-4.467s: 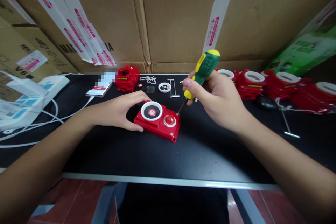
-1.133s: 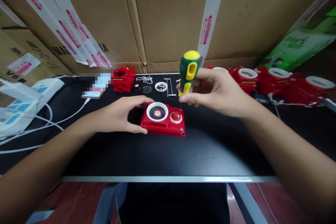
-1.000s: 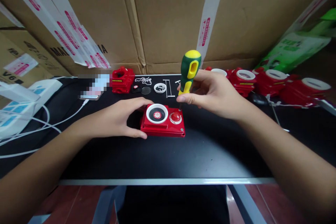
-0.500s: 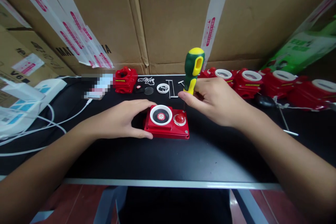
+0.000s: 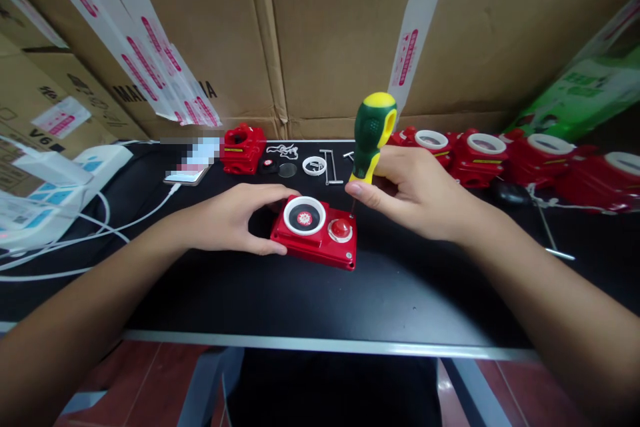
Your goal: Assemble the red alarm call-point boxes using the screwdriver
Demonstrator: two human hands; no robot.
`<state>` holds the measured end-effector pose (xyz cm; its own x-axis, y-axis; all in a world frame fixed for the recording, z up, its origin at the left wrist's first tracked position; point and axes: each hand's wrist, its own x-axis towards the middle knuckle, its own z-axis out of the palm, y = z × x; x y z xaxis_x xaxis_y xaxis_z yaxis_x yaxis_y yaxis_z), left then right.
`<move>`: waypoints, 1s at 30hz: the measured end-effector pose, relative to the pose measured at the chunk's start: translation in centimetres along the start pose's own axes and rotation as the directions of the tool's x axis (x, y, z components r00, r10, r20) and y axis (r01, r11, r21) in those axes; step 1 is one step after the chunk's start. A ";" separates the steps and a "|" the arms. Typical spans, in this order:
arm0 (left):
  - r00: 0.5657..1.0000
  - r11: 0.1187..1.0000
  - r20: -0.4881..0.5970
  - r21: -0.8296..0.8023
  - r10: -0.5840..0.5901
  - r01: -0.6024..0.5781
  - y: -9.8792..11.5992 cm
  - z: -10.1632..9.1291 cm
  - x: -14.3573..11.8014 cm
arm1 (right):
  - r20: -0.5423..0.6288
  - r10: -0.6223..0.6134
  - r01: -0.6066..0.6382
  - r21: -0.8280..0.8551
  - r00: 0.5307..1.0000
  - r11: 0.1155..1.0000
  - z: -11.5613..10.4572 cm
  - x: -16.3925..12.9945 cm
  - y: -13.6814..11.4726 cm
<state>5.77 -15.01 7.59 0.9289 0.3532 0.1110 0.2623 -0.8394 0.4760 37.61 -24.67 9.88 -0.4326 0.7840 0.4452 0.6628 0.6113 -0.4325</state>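
Note:
On the black table lies a red box-shaped device point(image 5: 315, 250) with a white ring around a black disc and a red dome. My left hand point(image 5: 233, 217) grips its left end between thumb and fingers. In my right hand point(image 5: 415, 187) is a screwdriver point(image 5: 373, 133) with a green and yellow handle, held almost upright and leaning slightly right. Its tip meets the device's far right corner, by the dome. A screw point(image 5: 349, 255) shows in the near right corner.
Several similar red devices point(image 5: 483, 157) line the table's back right. Another red housing point(image 5: 243, 149), a white ring with small parts point(image 5: 314, 166) and T-shaped metal tools point(image 5: 330, 170) lie behind. At left are a phone point(image 5: 193, 163), a power strip point(image 5: 70, 203) and cables. Cardboard boxes point(image 5: 340, 33) stand behind.
The red device has turned slightly, its right end swinging nearer to me. The screwdriver leans further right, its tip still at the same corner. The whole view has shifted a little.

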 end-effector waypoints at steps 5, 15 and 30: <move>0.998 0.998 -0.030 0.021 -0.060 0.061 0.3 0.4 0.1 | -0.159 0.171 -0.169 0.027 0.972 0.985 0.0 0.3 -0.7; 0.995 0.996 -0.051 0.000 -0.087 0.087 0.6 0.6 0.4 | -0.170 0.408 -0.370 0.215 0.897 0.904 0.4 0.3 -0.6; 0.987 0.991 -0.096 0.020 -0.130 0.133 0.1 0.7 0.4 | -0.228 0.336 -0.292 0.205 0.914 0.934 0.7 0.3 -1.0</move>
<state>6.33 -15.30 7.06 0.8573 0.4978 0.1314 0.3888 -0.7931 0.4688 36.34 -24.96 9.95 -0.0331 0.8971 0.4406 0.6199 0.3642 -0.6950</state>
